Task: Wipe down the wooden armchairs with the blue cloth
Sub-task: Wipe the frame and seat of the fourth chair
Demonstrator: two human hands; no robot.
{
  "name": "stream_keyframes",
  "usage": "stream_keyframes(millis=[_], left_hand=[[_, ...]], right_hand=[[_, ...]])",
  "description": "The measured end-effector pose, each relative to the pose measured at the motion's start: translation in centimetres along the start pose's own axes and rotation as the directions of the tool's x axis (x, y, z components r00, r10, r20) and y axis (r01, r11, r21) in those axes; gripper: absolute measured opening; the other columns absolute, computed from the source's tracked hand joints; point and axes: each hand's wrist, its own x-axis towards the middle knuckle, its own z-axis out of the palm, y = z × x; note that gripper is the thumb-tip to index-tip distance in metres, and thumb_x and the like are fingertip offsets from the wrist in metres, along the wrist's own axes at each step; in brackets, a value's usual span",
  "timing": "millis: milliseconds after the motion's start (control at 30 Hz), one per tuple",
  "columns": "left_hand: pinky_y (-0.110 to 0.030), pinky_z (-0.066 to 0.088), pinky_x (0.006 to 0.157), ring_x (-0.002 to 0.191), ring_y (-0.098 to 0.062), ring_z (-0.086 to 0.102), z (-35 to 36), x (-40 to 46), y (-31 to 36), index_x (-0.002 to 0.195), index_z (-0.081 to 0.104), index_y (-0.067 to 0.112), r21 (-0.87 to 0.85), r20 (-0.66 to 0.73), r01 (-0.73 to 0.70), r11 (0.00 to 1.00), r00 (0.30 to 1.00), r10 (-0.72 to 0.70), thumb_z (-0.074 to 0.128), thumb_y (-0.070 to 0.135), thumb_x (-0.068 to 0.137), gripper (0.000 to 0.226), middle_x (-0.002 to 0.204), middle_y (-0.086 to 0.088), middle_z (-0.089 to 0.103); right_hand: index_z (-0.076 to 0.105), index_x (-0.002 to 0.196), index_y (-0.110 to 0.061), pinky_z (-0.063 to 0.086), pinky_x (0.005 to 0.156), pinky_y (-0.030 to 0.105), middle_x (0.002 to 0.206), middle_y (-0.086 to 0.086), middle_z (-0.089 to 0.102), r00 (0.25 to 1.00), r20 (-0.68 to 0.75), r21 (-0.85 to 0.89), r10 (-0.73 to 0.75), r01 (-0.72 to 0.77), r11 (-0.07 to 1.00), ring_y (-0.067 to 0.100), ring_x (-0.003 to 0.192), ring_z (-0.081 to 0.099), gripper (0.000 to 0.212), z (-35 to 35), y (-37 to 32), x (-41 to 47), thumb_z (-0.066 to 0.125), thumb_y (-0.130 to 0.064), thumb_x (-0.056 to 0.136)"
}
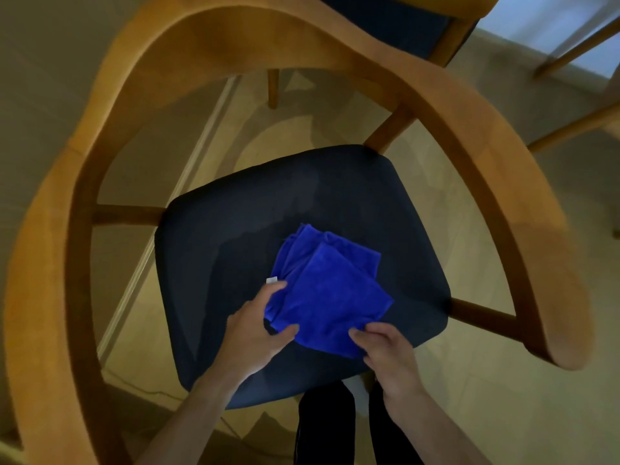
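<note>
Head view: both hands, left hand (255,325) and right hand (385,347), pinch blue cloth (328,290) on armchair (503,182) seat.

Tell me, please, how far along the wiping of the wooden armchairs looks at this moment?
Nothing visible shows any wood wiped yet. In hand: the blue cloth lies folded on the dark seat cushion, with the left hand and right hand each pinching its near edge. Left to do, it seems: the curved wooden frame of this armchair, and the second chair behind it.
</note>
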Motion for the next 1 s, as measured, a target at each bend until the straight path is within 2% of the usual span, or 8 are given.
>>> stream_keyframes(millis=[200, 367, 467, 533, 600, 700, 833, 1000], left_hand=[[-0.043, 0.030, 0.102, 0.085, -0.008, 0.054, -1.0, 3.7, 3.2, 0.110, 0.036, 0.027, 0.243, 0.002, 0.196, 0.950, 0.979, -0.203, 0.066, 0.058, 0.080, 0.053, 0.098, 0.015, 0.056], [-0.043, 0.042, 0.091, 0.097, -0.016, 0.059, 0.2, 5.7, 6.8, 0.128, 0.033, 0.026, 0.523, -0.180, -0.021, 0.852, 0.974, 0.135, 0.074, 0.052, 0.073, 0.074, 0.107, 0.006, 0.056], [-0.043, 0.024, 0.107, 0.136, -0.025, 0.025, 0.4, 7.0, 8.0, 0.143, 0.024, 0.042, 0.476, 0.082, -0.265, 0.839, 0.963, 0.258, 0.079, 0.030, 0.070, 0.092, 0.147, 0.001, 0.024], [-0.045, 0.010, 0.112, 0.145, -0.018, 0.002, -0.2, 7.9, 8.7, 0.129, 0.044, 0.045, 0.391, 0.338, -0.412, 0.823, 0.896, 0.288, 0.076, 0.020, 0.070, 0.072, 0.157, 0.008, 0.010], [-0.043, 0.020, 0.113, 0.143, -0.019, 0.022, -1.3, 8.9, 9.1, 0.103, 0.060, 0.037, 0.339, 0.491, -0.409, 0.848, 0.845, 0.211, 0.076, 0.023, 0.071, 0.039, 0.148, 0.010, 0.038], [-0.035, 0.041, 0.095, 0.101, -0.014, 0.059, -4.1, 10.3, 9.8, 0.090, 0.064, 0.037, 0.369, 0.530, -0.337, 0.866, 0.842, 0.102, 0.076, 0.036, 0.068, 0.025, 0.094, 0.017, 0.066], [-0.032, 0.051, 0.079, 0.091, -0.010, 0.063, -5.8, 12.1, 10.1, 0.097, 0.066, 0.034, 0.426, 0.428, -0.275, 0.862, 0.901, 0.076, 0.077, 0.032, 0.074, 0.025, 0.093, 0.015, 0.065], [-0.046, 0.048, 0.095, 0.120, -0.028, 0.046, -1.7, 10.8, 8.4, 0.139, 0.034, 0.021, 0.693, -0.117, -0.103, 0.714, 0.961, 0.252, 0.080, 0.028, 0.073, 0.082, 0.136, -0.008, 0.039]], right_hand=[[0.066, 0.102, -0.009, 0.055, 0.075, 0.030, 0.102, 0.006, 0.073, 0.990, -0.035, 0.329, 0.137, -0.118, 0.937, 0.018, 0.094, 0.070, 0.037, -0.1, -3.5, 1.1, 0.085, -0.023, 0.073], [0.071, 0.092, -0.016, 0.056, 0.087, 0.040, 0.097, 0.000, 0.074, 0.986, 0.089, 0.040, -0.139, 0.135, 0.990, 0.018, 0.095, 0.070, 0.011, 0.3, -5.6, 0.8, 0.074, -0.022, 0.084], [0.068, 0.088, -0.019, 0.053, 0.082, 0.032, 0.092, 0.003, 0.071, 0.856, 0.390, 0.011, -0.340, 0.365, 0.931, 0.018, 0.090, 0.068, 0.007, 0.0, -6.8, -0.1, 0.066, -0.017, 0.081], [0.067, 0.085, -0.018, 0.051, 0.077, 0.028, 0.087, 0.003, 0.066, 0.746, 0.557, 0.115, -0.366, 0.367, 0.923, 0.017, 0.083, 0.064, 0.012, -0.3, -7.7, -0.4, 0.062, -0.013, 0.076], [0.065, 0.077, -0.020, 0.049, 0.073, 0.028, 0.081, 0.001, 0.062, 0.726, 0.593, 0.173, -0.349, 0.308, 0.936, 0.015, 0.078, 0.059, 0.014, -0.8, -8.5, -0.2, 0.058, -0.009, 0.073], [0.063, 0.073, -0.023, 0.051, 0.066, 0.029, 0.080, 0.000, 0.062, 0.769, 0.542, 0.299, -0.338, 0.200, 0.933, 0.014, 0.076, 0.061, 0.016, -1.6, -9.2, 0.7, 0.057, -0.008, 0.075], [0.066, 0.098, -0.019, 0.057, 0.084, 0.040, 0.109, 0.004, 0.071, 0.903, 0.338, 0.237, -0.266, 0.192, 0.952, 0.021, 0.101, 0.069, 0.010, -1.6, -9.1, 2.9, 0.062, -0.013, 0.091], [0.050, 0.120, -0.023, 0.056, 0.091, 0.041, 0.114, -0.001, 0.063, 0.968, -0.037, -0.182, -0.246, 0.236, 0.955, 0.015, 0.101, 0.063, 0.040, -0.3, -8.6, 4.9, 0.072, -0.015, 0.087]])
